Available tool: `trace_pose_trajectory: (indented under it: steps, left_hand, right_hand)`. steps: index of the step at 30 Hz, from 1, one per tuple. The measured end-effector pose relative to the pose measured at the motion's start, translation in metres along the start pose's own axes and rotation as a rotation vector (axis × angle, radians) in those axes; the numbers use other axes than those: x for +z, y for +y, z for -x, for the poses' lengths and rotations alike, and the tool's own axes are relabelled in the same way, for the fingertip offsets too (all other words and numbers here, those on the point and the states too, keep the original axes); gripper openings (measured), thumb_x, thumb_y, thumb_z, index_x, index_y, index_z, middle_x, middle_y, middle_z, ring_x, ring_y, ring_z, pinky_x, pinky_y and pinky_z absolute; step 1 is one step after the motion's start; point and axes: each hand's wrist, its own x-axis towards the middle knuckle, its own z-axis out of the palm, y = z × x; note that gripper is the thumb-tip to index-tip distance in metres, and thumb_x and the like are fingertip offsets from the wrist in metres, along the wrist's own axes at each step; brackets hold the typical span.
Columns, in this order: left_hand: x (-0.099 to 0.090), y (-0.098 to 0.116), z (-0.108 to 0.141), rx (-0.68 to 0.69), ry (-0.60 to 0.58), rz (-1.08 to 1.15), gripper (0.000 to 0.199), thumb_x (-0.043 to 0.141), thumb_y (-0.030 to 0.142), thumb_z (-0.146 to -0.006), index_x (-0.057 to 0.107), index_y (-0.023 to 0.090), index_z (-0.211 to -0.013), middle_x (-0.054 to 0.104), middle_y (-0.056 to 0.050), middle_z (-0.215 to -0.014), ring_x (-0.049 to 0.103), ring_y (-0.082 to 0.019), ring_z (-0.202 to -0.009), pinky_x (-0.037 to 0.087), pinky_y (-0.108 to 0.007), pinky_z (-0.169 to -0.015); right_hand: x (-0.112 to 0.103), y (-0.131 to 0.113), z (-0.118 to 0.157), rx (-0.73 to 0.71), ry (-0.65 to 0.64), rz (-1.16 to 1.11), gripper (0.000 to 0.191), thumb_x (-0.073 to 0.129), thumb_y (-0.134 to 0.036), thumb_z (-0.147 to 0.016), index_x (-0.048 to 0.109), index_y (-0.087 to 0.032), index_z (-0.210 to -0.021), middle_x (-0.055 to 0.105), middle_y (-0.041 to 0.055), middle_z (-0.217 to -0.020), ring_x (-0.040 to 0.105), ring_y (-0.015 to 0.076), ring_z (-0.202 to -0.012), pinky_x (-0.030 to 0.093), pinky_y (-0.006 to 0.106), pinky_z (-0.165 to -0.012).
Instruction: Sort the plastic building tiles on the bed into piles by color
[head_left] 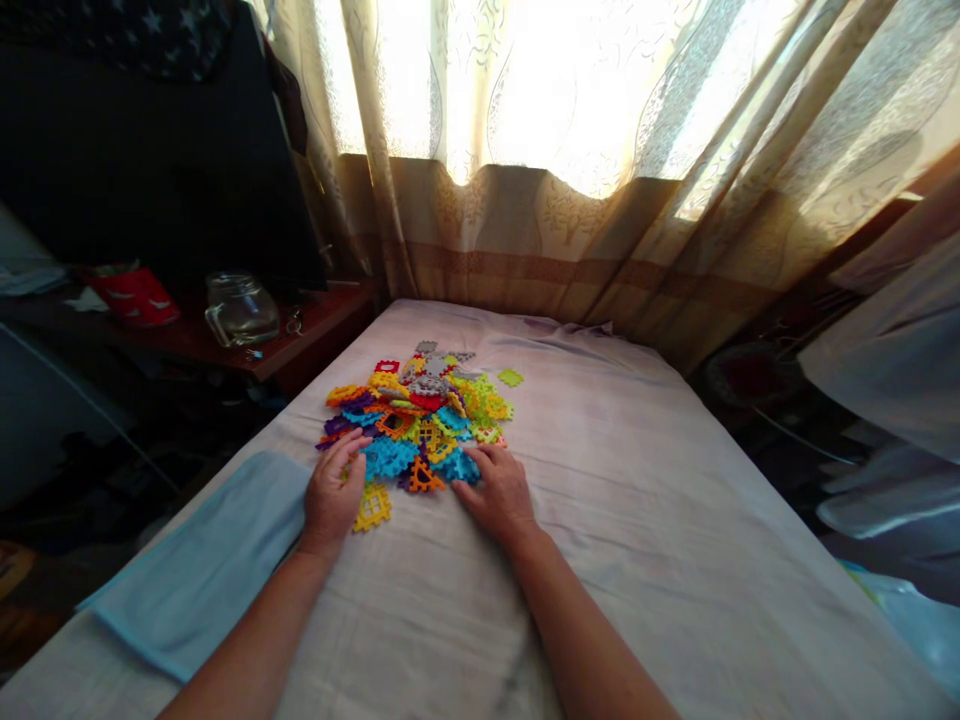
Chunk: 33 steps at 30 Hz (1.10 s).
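A heap of flat, notched plastic pieces [427, 405] in yellow, blue, orange, purple, green, red and grey lies on a pale sheet. My left hand [335, 495] rests at the heap's near left edge, its fingers apart beside blue and purple pieces. Just right of that hand lies a yellow window-shaped piece [373, 507]. At the near right edge, my right hand [498, 490] touches blue pieces [457, 464] with its fingers spread. Neither hand grips a piece. A single green piece [511, 377] lies apart at the heap's far right.
A light blue cloth [217, 560] lies left of my left forearm. On the brown side table [300, 345] at the left stand a glass jug [241, 310] and a red container [135, 297], with a large dark screen [150, 170] behind. Curtains [525, 220] hang beyond the bed.
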Motion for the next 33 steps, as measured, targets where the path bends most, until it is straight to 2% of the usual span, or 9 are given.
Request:
trace_pose_trajectory:
  steps: [6,11,16,19,21,24,27,29,33]
  left_hand:
    - [0.001,-0.005,-0.001,-0.11,0.007,0.066,0.034,0.049,0.041,-0.089,0.069,0.019,-0.105,0.066,-0.01,-0.128,0.061,-0.024,-0.121,0.045,-0.042,-0.109]
    - [0.002,-0.004,0.0,-0.155,0.003,0.081,0.033,0.05,0.041,-0.089,0.069,0.019,-0.105,0.065,-0.01,-0.13,0.059,-0.024,-0.123,0.043,-0.042,-0.111]
    - [0.001,-0.003,-0.002,-0.151,0.007,0.055,0.033,0.049,0.041,-0.09,0.068,0.019,-0.106,0.065,-0.01,-0.128,0.06,-0.024,-0.122,0.044,-0.041,-0.11]
    - [0.0,-0.004,0.001,-0.078,-0.014,-0.042,0.037,0.046,0.042,-0.092,0.067,0.019,-0.112,0.064,-0.012,-0.13,0.059,-0.025,-0.123,0.043,-0.043,-0.11]
    - [0.001,-0.001,0.006,0.017,-0.085,-0.184,0.04,0.046,0.044,-0.092,0.066,0.021,-0.119,0.061,-0.012,-0.135,0.055,-0.028,-0.128,0.036,-0.05,-0.114]
    - [0.008,0.011,0.016,0.187,-0.294,-0.4,0.049,0.052,0.051,-0.091,0.059,0.028,-0.134,0.054,-0.011,-0.145,0.043,-0.032,-0.139,0.017,-0.062,-0.118]
    - [0.023,0.027,0.019,0.312,-0.495,-0.484,0.063,0.056,0.058,-0.087,0.047,0.033,-0.144,0.043,-0.011,-0.154,0.035,-0.032,-0.144,0.015,-0.061,-0.119]
    - [0.036,0.036,0.013,0.341,-0.556,-0.506,0.067,0.058,0.06,-0.086,0.044,0.034,-0.146,0.038,-0.011,-0.158,0.033,-0.033,-0.145,0.016,-0.061,-0.118]
    - [0.067,0.046,-0.013,0.315,-0.564,-0.549,0.066,0.06,0.059,-0.084,0.05,0.031,-0.143,0.035,-0.012,-0.159,0.029,-0.036,-0.147,0.014,-0.064,-0.117]
  right_hand:
    - [0.006,0.008,-0.005,0.003,0.011,-0.164,0.047,0.067,-0.021,-0.072,0.068,-0.025,-0.12,0.066,0.0083,-0.123,0.06,0.0247,-0.114,0.046,0.04,-0.099]
    - [0.016,0.019,-0.007,0.02,0.074,-0.225,0.049,0.059,-0.011,-0.068,0.071,-0.022,-0.115,0.065,0.0101,-0.125,0.059,0.025,-0.118,0.046,0.041,-0.103]
    - [0.025,0.026,-0.006,0.052,0.182,-0.265,0.045,0.055,-0.013,-0.075,0.07,-0.022,-0.116,0.062,0.0116,-0.127,0.057,0.0242,-0.12,0.044,0.043,-0.108]
    - [0.027,0.026,-0.006,0.074,0.203,-0.271,0.045,0.055,-0.014,-0.078,0.068,-0.023,-0.12,0.06,0.012,-0.13,0.056,0.0246,-0.123,0.043,0.044,-0.109]
    - [0.027,0.026,-0.006,0.086,0.2,-0.289,0.043,0.056,-0.015,-0.079,0.067,-0.022,-0.12,0.06,0.0125,-0.13,0.056,0.0248,-0.123,0.044,0.044,-0.109]
    - [0.026,0.025,-0.006,0.08,0.203,-0.327,0.042,0.057,-0.017,-0.079,0.068,-0.021,-0.119,0.061,0.0126,-0.13,0.056,0.0249,-0.123,0.044,0.044,-0.109]
    - [0.024,0.029,-0.008,0.093,0.256,-0.422,0.039,0.056,-0.018,-0.078,0.07,-0.022,-0.114,0.063,0.0119,-0.128,0.057,0.0242,-0.122,0.045,0.044,-0.108]
    - [0.023,0.033,-0.01,0.145,0.303,-0.514,0.034,0.054,-0.02,-0.08,0.07,-0.021,-0.11,0.065,0.0121,-0.123,0.059,0.0239,-0.119,0.048,0.044,-0.105]
    - [0.024,0.04,-0.013,0.22,0.359,-0.592,0.03,0.051,-0.025,-0.084,0.07,-0.021,-0.107,0.067,0.0115,-0.118,0.061,0.0228,-0.116,0.05,0.043,-0.102]
